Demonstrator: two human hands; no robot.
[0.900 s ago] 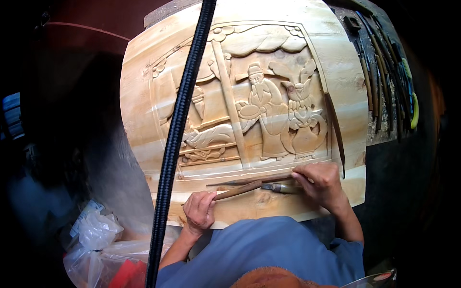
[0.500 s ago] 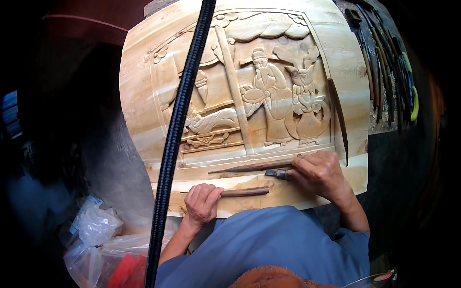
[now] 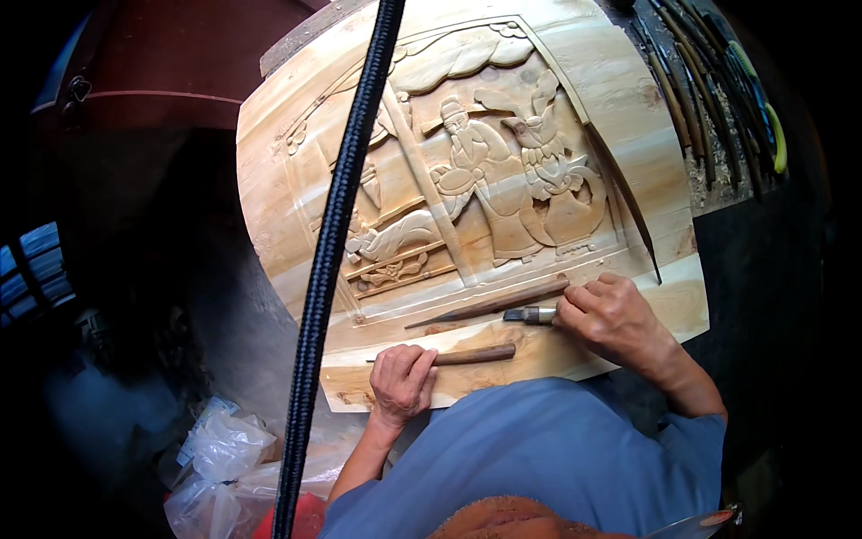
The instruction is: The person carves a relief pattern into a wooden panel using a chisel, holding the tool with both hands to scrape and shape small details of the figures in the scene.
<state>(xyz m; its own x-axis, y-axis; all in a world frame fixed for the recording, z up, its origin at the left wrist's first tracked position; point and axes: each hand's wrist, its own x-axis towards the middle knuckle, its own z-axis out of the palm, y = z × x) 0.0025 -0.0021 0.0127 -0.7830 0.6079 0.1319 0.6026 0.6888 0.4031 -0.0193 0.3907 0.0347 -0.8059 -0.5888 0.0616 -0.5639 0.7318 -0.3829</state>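
Dim room, edges near black. Dark red panel (image 3: pixel 180 54) upper left, crossed by thin pink line (image 3: pixel 162 93). Bluish window (image 3: pixel 40 241) at left. Floor (image 3: pixel 242 328) grey. Tabletop (image 3: pixel 716 199) upper right, chip-strewn.

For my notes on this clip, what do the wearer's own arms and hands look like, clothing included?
The left hand and right hand are both bare, without gloves. No watch or bracelet shows at either wrist. The left forearm and right forearm are uncovered, below plain blue short sleeves.
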